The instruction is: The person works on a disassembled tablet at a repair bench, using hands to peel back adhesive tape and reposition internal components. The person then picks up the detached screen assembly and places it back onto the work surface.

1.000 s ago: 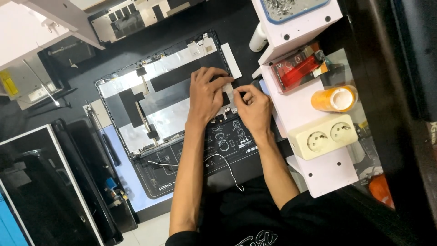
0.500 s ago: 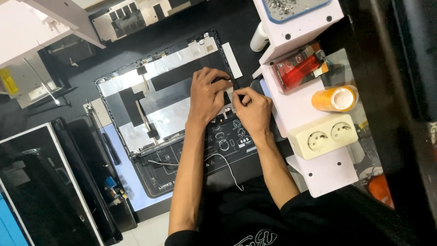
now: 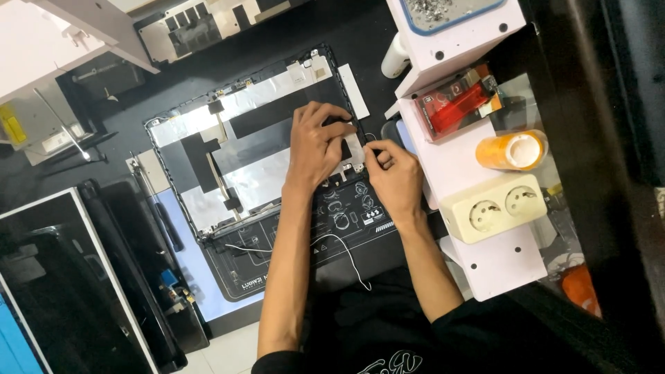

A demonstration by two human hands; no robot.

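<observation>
While both hands work on it, the scene reads like this from left to right:

Glass panel: dark, with a white edge, at the far left, partly cut off by the frame.
Lid: an opened laptop back cover, black with silver foil patches, lying flat on a dark mat with white drawings.
Left hand: it presses on the right edge of the lid, fingers bent and spread apart, holding nothing that I can see.
Right hand: just beside the left hand, at the lid's right corner, thumb and forefinger pinched together on something too small to make out.
Cable: thin, white, lying on the mat between the forearms.
Shelf: white, at the right, with a red box, an orange tape roll and a double socket.
Hidden: the lid corner under the palms.
</observation>
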